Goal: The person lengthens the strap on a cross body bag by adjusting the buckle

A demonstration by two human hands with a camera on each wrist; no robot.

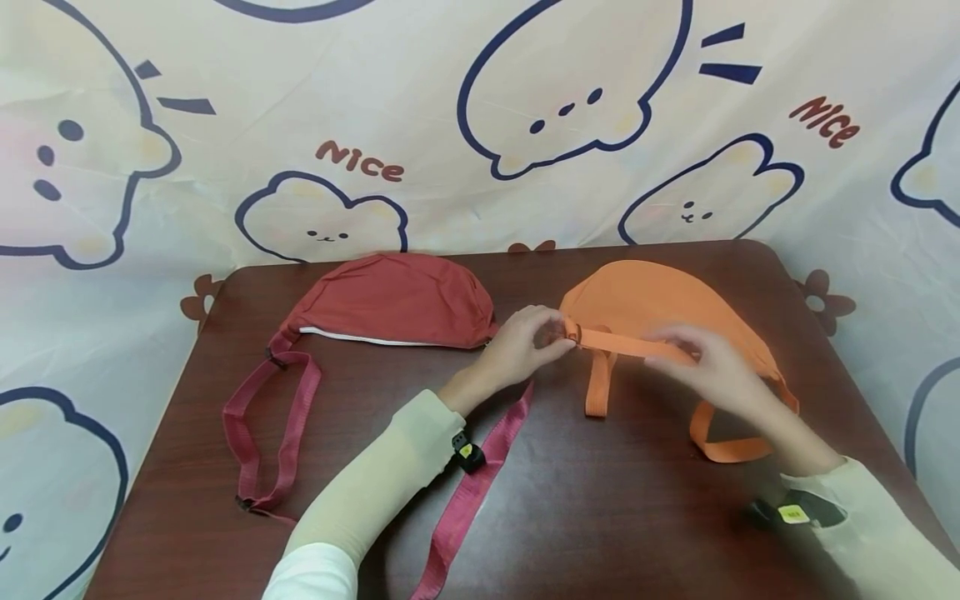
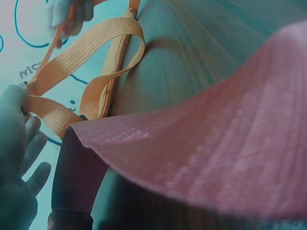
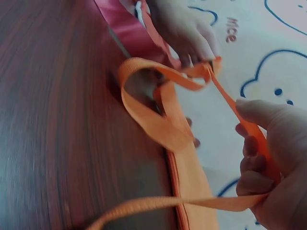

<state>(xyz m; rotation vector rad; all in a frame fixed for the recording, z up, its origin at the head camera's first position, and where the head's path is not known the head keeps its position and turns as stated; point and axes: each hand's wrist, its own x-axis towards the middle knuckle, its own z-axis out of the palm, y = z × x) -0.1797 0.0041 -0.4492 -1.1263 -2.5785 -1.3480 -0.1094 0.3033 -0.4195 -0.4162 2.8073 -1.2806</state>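
An orange waist bag (image 1: 652, 292) lies at the right of the table, its strap lifted in front of it. My left hand (image 1: 521, 342) pinches the strap's small buckle (image 1: 573, 331) between thumb and fingers. To the right, my right hand (image 1: 708, 367) grips the flat orange strap (image 3: 259, 143), its fingers curled round the webbing in the right wrist view. Between the hands the strap (image 1: 622, 342) runs nearly straight. A loop of orange webbing (image 2: 91, 52) hangs below the buckle in the left wrist view.
A red waist bag (image 1: 397, 300) with a white zipper lies at the left on the brown table (image 1: 600, 517). Its looped strap (image 1: 232, 417) has dark buckles. Another red strap length (image 1: 480, 483) passes under my left forearm. A printed cloth (image 1: 450, 200) hangs behind the table.
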